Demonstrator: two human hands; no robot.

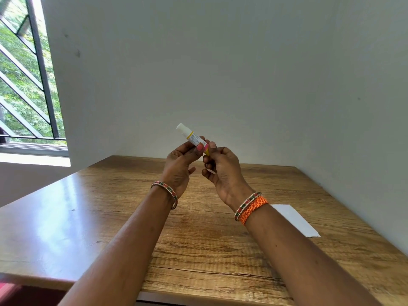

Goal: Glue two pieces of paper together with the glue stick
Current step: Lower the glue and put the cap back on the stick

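Holding the glue stick (192, 137) up above the table (110, 217), both hands meet in mid-air in front of the pale wall (220, 62). Far out to the left of the grip, a barred window (24, 85) shows green leaves. Now the left hand (180, 167): thumb and fingers are clamped on the lower part of the white tube, pink nail showing, a beaded bangle (165, 194) on the wrist. Up and left from that grip the stick tilts away, its white end pointing toward the wall. Just to the right, touching the stick's yellow base, the right hand (223, 171) pinches it with its fingertips closed on it, the other fingers curled. Below that grip sit another bangle and an orange woven band (254, 209). Down and right of the hands, white paper (293, 219) lies flat on the table; whether it is one sheet or two, I cannot tell.
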